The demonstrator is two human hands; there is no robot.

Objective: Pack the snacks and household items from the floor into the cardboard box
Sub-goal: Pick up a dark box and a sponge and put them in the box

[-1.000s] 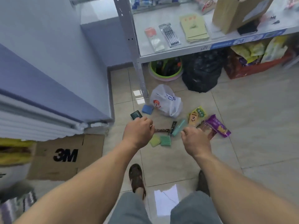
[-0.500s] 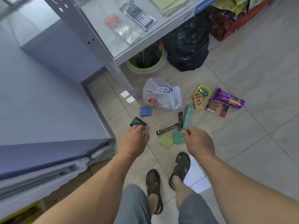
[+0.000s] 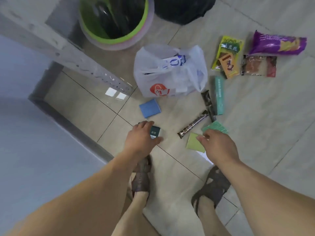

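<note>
Left hand (image 3: 141, 137) is closing fingers and thumb round a small dark green box with a white end (image 3: 156, 132) on the near tile floor (image 3: 255, 133). Right hand (image 3: 217, 145) is hovering with loosely curled fingers, gripping nothing, over a flat light green pad (image 3: 193, 142). Judged step: first pickups. Next move calls for lifting both and finding the cardboard box, which is not showing. The dark box is looking rigid, lying flat, partly covered.

Dark green packet (image 3: 155, 132), blue pad (image 3: 150, 108), purple snack bag (image 3: 277, 45), all flat on floor tiles (image 3: 255, 133)
</note>
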